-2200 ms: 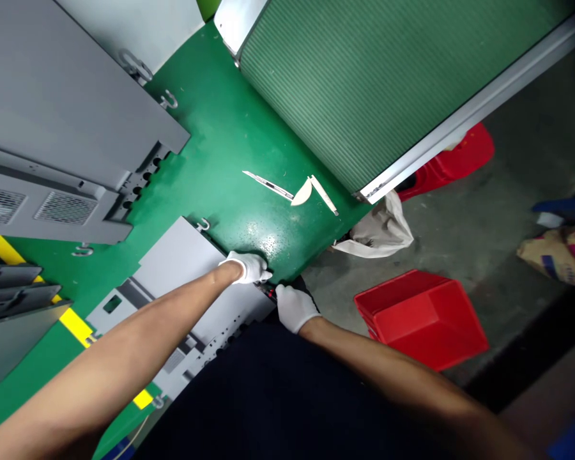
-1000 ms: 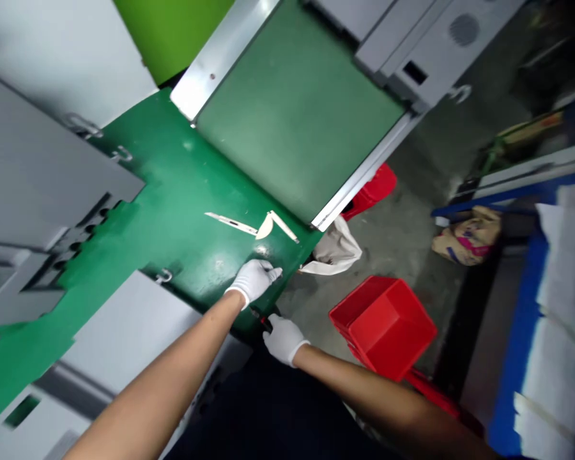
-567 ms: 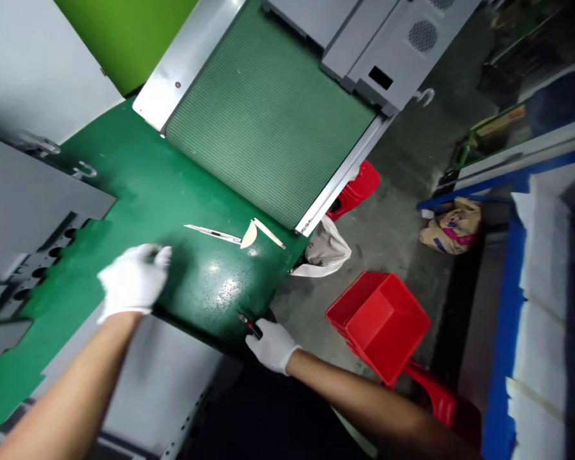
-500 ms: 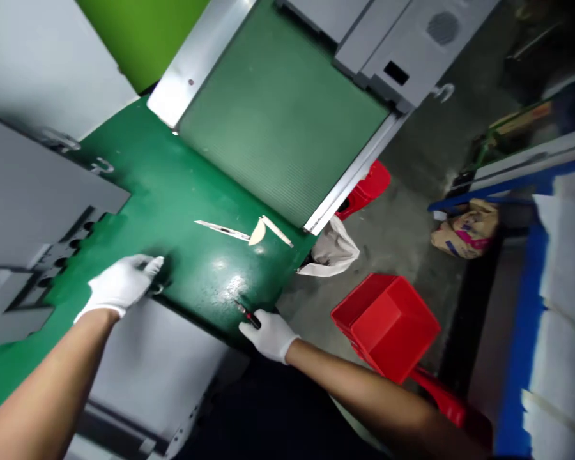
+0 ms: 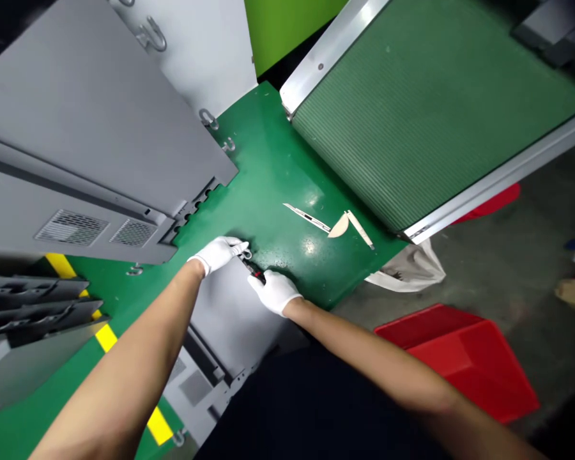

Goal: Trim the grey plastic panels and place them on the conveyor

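Both my hands wear white gloves and meet at the far corner of a light grey metal panel (image 5: 225,319) lying on the green table (image 5: 263,172). My left hand (image 5: 218,253) is closed, its fingers pinching at a small metal hook (image 5: 246,254) on the panel's corner. My right hand (image 5: 274,291) grips a small tool with a red and black handle (image 5: 255,273), its tip pointing at that hook.
Large grey panels with vents (image 5: 91,160) cover the left. A ribbed green conveyor belt (image 5: 426,108) runs at the upper right. Thin white strips (image 5: 330,223) lie on the table. A white bag (image 5: 407,271) hangs off the edge above a red bin (image 5: 464,364).
My left hand swung left across the table and came back to the panel's hook. My right hand moved left with the tool to the same corner. The view has tilted down and left.
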`<state>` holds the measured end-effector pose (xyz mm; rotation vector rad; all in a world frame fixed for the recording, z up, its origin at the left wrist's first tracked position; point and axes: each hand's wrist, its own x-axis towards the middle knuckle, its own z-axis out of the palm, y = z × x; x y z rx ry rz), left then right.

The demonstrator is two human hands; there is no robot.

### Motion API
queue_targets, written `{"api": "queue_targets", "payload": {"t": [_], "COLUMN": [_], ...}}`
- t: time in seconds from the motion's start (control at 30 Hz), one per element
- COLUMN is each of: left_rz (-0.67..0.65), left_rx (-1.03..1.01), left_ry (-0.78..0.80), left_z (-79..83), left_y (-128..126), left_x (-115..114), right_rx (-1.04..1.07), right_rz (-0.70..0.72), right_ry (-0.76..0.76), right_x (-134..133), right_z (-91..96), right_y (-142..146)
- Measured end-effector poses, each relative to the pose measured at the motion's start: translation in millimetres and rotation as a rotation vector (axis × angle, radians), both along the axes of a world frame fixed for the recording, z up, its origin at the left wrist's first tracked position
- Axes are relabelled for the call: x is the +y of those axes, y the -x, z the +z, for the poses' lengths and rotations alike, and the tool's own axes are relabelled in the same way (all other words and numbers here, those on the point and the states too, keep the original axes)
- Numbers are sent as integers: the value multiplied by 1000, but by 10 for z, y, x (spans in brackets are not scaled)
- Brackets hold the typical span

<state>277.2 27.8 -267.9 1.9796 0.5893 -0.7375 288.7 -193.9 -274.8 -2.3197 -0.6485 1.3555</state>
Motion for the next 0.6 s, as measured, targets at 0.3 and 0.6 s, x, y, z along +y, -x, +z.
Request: {"api": "queue_targets", "payload": {"t": [0.3,0.6], "left_rz": [47,-162], "left_rx": [-6,36], "left_ry": [35,33], "left_z": [-50,-110], "left_y": [17,-92], "left_x": [45,-16], "right_rx": [-105,-261], "right_rz": [150,202], "right_ry": [10,34], "right_x": [140,238], "right_z": [83,44], "right_y": [-202,-106]}}
